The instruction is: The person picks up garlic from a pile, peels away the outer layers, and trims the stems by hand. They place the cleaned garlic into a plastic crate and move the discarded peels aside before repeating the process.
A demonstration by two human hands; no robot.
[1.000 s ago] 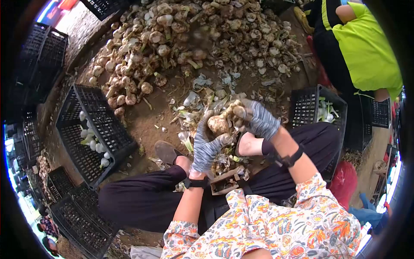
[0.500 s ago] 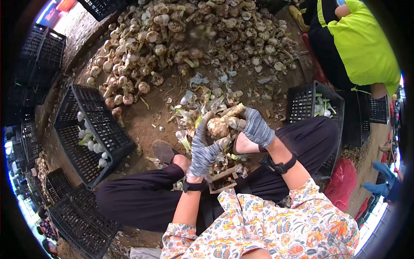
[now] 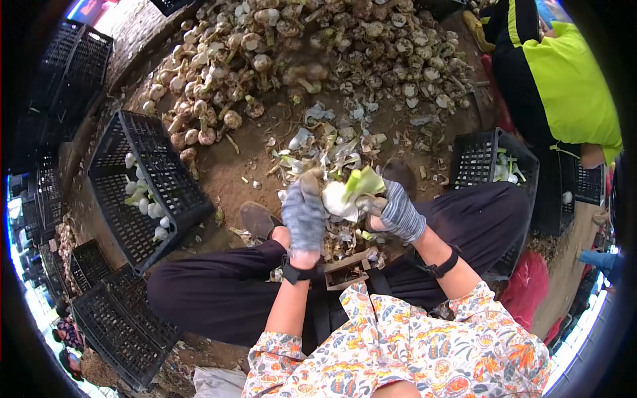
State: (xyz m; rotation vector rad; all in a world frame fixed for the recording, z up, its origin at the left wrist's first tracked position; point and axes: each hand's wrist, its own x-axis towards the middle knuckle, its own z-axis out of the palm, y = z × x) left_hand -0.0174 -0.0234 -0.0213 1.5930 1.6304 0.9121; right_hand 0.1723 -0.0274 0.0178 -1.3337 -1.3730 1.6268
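Note:
Both my hands wear grey striped gloves and hold one garlic bulb [image 3: 340, 197] above my knees. My left hand [image 3: 304, 213] grips the bulb from the left. My right hand [image 3: 397, 211] holds it from the right, by the green cut stalk end [image 3: 362, 182]. The bulb now shows clean white skin. Loose peelings [image 3: 318, 149] lie on the dirt just beyond my hands. A small wooden box [image 3: 346, 270] sits between my legs under the hands.
A big heap of dirty garlic [image 3: 312, 60] fills the ground ahead. A black crate [image 3: 109, 172] with a few white peeled bulbs stands at my left, another black crate [image 3: 491, 156] at my right. Stacked crates [image 3: 113, 318] lie lower left. A person in a yellow-green top [image 3: 570, 79] sits at upper right.
The bulb went from brown and dirty to white, its outer skin stripped off. My hands shifted slightly down and turned the bulb, so the green stalk end now shows.

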